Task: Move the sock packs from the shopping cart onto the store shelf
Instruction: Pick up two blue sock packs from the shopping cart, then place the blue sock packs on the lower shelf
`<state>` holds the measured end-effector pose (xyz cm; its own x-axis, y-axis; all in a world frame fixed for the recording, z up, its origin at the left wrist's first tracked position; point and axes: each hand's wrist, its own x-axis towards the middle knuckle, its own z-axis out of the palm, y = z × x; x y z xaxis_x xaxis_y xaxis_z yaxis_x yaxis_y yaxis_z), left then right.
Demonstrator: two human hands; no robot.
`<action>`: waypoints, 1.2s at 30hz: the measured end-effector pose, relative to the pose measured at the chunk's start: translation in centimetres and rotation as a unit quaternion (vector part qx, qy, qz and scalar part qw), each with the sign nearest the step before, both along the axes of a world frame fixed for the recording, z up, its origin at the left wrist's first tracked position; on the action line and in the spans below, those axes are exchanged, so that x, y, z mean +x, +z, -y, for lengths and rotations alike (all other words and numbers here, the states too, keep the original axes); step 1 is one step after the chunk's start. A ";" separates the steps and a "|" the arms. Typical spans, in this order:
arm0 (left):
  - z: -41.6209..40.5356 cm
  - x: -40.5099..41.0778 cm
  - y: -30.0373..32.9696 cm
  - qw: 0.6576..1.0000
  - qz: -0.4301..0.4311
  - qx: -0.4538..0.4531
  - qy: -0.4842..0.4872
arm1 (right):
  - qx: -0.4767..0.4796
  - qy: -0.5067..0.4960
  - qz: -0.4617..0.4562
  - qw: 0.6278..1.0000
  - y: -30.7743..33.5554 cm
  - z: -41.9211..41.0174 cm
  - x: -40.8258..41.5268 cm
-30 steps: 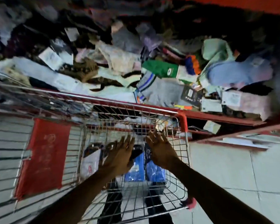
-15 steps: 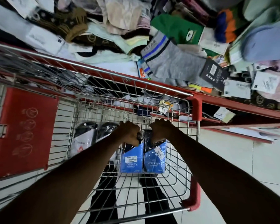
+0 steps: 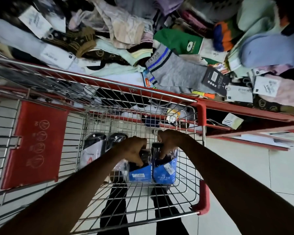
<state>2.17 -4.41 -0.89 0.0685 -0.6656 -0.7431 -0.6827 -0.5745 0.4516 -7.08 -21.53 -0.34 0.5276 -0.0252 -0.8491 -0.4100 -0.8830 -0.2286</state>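
Observation:
Both my arms reach down into the wire shopping cart [image 3: 188, 197]. My left hand [image 3: 133, 150] grips the top of a blue-labelled sock pack [image 3: 139, 173]. My right hand [image 3: 171, 141] grips the top of a second blue sock pack [image 3: 165, 172] right beside it. Two more packs with dark socks and white labels [image 3: 92, 150] lie at the cart's left side. Beyond the cart's far rim stands the red store shelf [image 3: 244, 111], heaped with loose socks, among them a grey striped pair [image 3: 175, 72].
A red plastic child-seat flap [image 3: 34, 143] hangs on the cart's left side. A lower red shelf [image 3: 261, 133] juts out on the right over the white tiled floor [image 3: 244, 175]. The cart's red corner bumper [image 3: 203, 199] sits near my right forearm.
My open hands dropped into the cart and closed, one on each blue pack. The packs now look slightly lifted and tilted. The view has tipped further down toward the cart.

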 end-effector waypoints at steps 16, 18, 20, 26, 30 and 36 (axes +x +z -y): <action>-3.4 6.0 30.6 0.905 0.312 -0.286 0.046 | -0.181 -0.013 0.425 0.887 32.7 0.9 0.7; -2.8 6.7 35.3 0.889 0.332 -0.311 0.046 | -0.211 -0.001 0.471 0.856 37.6 1.4 0.8; -1.9 7.3 39.3 0.874 0.354 -0.330 0.045 | -0.238 -0.002 0.488 0.840 41.3 1.9 1.0; 1.6 7.8 50.0 0.836 0.384 -0.390 0.035 | -0.251 -0.063 0.544 0.798 50.9 4.1 0.5; 4.8 8.4 55.0 0.813 0.384 -0.437 0.029 | -0.264 -0.091 0.587 0.760 55.2 6.6 0.4; 11.6 10.8 58.7 0.812 0.350 -0.466 0.025 | -0.294 -0.111 0.580 0.751 59.0 10.6 2.6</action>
